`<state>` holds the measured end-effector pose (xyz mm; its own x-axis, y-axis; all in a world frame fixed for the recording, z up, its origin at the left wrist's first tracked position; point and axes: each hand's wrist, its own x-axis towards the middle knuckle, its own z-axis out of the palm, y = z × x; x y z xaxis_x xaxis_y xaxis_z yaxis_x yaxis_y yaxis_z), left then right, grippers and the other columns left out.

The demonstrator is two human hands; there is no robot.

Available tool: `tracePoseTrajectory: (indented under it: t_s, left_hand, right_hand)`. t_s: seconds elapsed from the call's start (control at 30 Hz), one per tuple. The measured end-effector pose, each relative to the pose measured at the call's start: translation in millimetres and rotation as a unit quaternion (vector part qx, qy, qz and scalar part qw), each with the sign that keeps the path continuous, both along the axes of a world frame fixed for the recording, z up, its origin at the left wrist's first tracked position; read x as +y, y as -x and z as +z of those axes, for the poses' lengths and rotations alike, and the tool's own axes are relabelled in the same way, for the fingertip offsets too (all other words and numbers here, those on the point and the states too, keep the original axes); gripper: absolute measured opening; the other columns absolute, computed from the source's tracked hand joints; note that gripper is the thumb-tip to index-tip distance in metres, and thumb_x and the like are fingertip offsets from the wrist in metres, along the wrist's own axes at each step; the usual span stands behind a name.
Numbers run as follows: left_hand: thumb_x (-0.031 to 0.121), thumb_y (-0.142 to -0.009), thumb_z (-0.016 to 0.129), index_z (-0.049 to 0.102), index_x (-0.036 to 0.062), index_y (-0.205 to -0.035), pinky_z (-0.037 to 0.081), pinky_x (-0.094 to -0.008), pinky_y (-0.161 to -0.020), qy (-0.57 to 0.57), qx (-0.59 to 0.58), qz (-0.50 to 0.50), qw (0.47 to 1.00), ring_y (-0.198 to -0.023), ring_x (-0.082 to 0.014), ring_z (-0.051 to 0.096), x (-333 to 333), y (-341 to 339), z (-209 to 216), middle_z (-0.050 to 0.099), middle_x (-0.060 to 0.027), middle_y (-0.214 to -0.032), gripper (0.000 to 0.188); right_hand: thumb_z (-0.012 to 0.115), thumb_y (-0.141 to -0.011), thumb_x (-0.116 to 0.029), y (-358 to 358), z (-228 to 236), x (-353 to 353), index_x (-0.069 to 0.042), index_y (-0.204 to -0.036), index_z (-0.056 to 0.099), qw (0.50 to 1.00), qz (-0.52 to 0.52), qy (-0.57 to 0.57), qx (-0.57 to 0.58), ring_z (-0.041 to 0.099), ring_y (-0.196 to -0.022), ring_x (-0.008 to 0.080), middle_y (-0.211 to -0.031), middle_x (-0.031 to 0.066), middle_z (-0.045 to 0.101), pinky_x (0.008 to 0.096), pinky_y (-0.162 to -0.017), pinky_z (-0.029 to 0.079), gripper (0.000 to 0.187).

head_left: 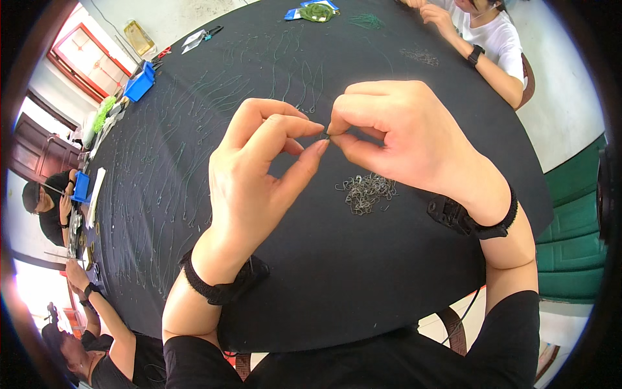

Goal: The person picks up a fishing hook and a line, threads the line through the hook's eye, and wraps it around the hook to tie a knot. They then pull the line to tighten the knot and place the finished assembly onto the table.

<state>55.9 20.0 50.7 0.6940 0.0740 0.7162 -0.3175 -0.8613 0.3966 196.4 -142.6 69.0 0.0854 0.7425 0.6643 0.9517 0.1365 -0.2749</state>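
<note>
My left hand [249,162] and my right hand [408,129] meet above the middle of the black-covered table. Each one is closed in a pinch of thumb and fingertips. Between the touching fingertips shows a tiny dark thing [324,136], too small to name. Below my right hand lies a loose pile of small grey metal fish hooks [367,193]. Many thin green lines [184,159], some with a hook at the end, are spread over the cloth to the left of and beyond my hands. Both wrists wear black bands.
At the far edge lie a green bundle of line [317,12], loose green strands [367,21] and scattered small hooks [421,57]. Blue bins [139,82] stand on the left rim. A co-worker [483,39] sits far right; others sit at the left.
</note>
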Motion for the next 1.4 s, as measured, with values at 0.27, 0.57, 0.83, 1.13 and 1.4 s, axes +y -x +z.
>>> tracePoseTrajectory:
  t_s: [0.27,0.57,0.83,1.13,1.4]
  left_hand:
    - [-0.001,-0.080,0.080,0.072,0.0030,-0.094,0.056,-0.0257,-0.062,-0.016,0.001,0.002,1.000,-0.073,-0.0150,0.070,-0.1,-0.7,0.7,0.064,-0.0072,-0.101,0.017]
    - [-0.002,-0.082,0.077,0.073,0.0041,-0.095,0.053,-0.0249,-0.065,0.034,0.040,-0.010,0.999,-0.073,-0.0122,0.067,2.6,-0.2,-1.9,0.065,-0.0061,-0.098,0.015]
    - [0.000,-0.086,0.076,0.075,0.0023,-0.096,0.050,-0.0199,-0.068,0.319,0.173,-0.087,0.928,-0.077,-0.0059,0.063,14.4,-0.4,-4.8,0.065,-0.0009,-0.096,0.010]
    - [0.001,-0.081,0.081,0.075,0.0022,-0.093,0.051,-0.0222,-0.067,0.145,0.089,-0.046,0.984,-0.074,-0.0075,0.063,8.5,-0.3,-4.6,0.067,-0.0028,-0.092,0.013]
    - [0.001,-0.077,0.083,0.072,0.0024,-0.090,0.051,-0.0255,-0.060,0.033,0.025,-0.007,0.999,-0.066,-0.0111,0.065,4.3,-1.4,-7.0,0.066,-0.0050,-0.091,0.018]
  right_hand:
    - [0.072,-0.076,0.000,0.0,-0.7,-0.3,-0.004,-0.081,0.061,1.000,0.001,0.016,-0.011,0.060,-0.065,0.0243,-0.074,0.0079,0.059,0.0331,-0.056,0.045,0.013]
    - [0.072,-0.077,-0.001,-1.2,-1.4,-0.9,-0.005,-0.085,0.065,1.000,0.007,0.028,0.000,0.059,-0.064,0.0224,-0.075,0.0071,0.061,0.0314,-0.056,0.045,0.012]
    - [0.073,-0.082,-0.003,-3.5,3.7,-2.9,-0.003,-0.086,0.066,0.991,0.022,0.057,0.119,0.034,-0.054,0.0096,-0.063,0.0025,0.042,0.0282,-0.050,0.028,0.007]
    - [0.071,-0.084,-0.004,-4.4,0.2,-0.6,-0.003,-0.085,0.065,0.992,0.021,0.054,0.114,0.034,-0.053,0.0099,-0.062,0.0029,0.041,0.0284,-0.050,0.028,0.007]
    - [0.070,-0.087,-0.006,-0.7,-1.0,-0.2,-0.002,-0.085,0.064,0.987,0.020,0.079,0.139,0.036,-0.052,0.0098,-0.060,0.0033,0.041,0.0282,-0.050,0.029,0.008]
